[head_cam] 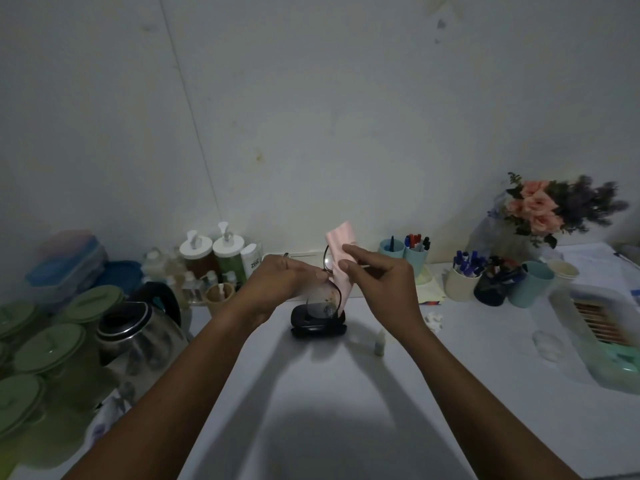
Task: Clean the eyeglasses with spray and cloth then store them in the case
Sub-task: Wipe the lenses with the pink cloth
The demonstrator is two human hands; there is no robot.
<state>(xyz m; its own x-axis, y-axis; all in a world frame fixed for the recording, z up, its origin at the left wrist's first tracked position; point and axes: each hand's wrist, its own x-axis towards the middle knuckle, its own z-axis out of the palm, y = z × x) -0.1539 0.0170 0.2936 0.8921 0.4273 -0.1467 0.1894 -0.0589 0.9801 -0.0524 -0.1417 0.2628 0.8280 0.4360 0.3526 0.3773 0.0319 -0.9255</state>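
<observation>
Left hand [289, 277] grips the thin dark-framed eyeglasses [325, 299] by the frame, held above the open black oval case [318, 323] on the white table [346, 393]. Right hand [377, 275] pinches the pale pink cloth [341, 254] against them — small pale spray bottle [380, 342] stands just right of the case.

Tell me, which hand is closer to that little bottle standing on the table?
The right hand. The small bottle stands just below its wrist in the picture, while the left hand, holding the eyeglasses, is further off, beyond the black case.
</observation>
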